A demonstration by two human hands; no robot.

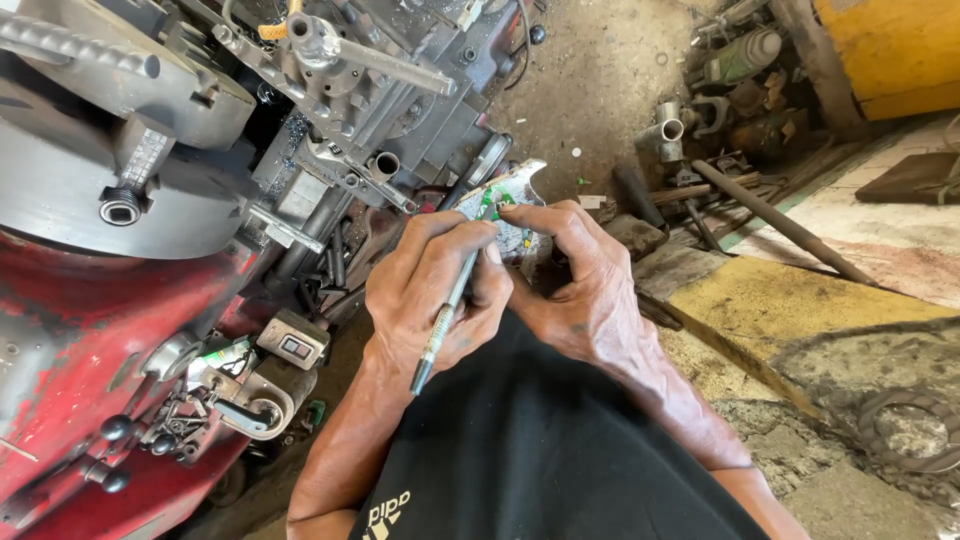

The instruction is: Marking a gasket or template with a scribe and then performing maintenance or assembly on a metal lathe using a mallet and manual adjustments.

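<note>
**Two hands close on a small packet beside the lathe**

We see both hands meeting at the middle of the head view, above a black shirt (pixel 540 440). The left hand (pixel 435 290) holds a slim metal pen-like tool (pixel 447 312); its fingers (pixel 440 235) are curled together around the shaft, which runs slantwise from the dark lower tip near the wrist up toward the packet. The right hand (pixel 580 290) has its fingers pressed together and bent over the edge of a small crumpled packet (pixel 505 200), silvery white with green print, pinching it from the right side. The packet sits between the two hands, held up in the air, with the upper end of the tool touching or just beside it; we cannot tell which.

To the left stands a red-painted lathe (pixel 70 330), its grey round chuck (pixel 80 190) in the upper left corner and its greasy carriage (pixel 370 90) just behind the hands. Black-knobbed levers (pixel 115 428) stick out of the red body low on the left. On the dirt floor (pixel 600 70) behind the hands lie a short pipe fitting (pixel 665 135) and a long dark rod (pixel 775 220). A yellow-painted slab (pixel 780 300) lies to the right, well apart from the hands.
</note>
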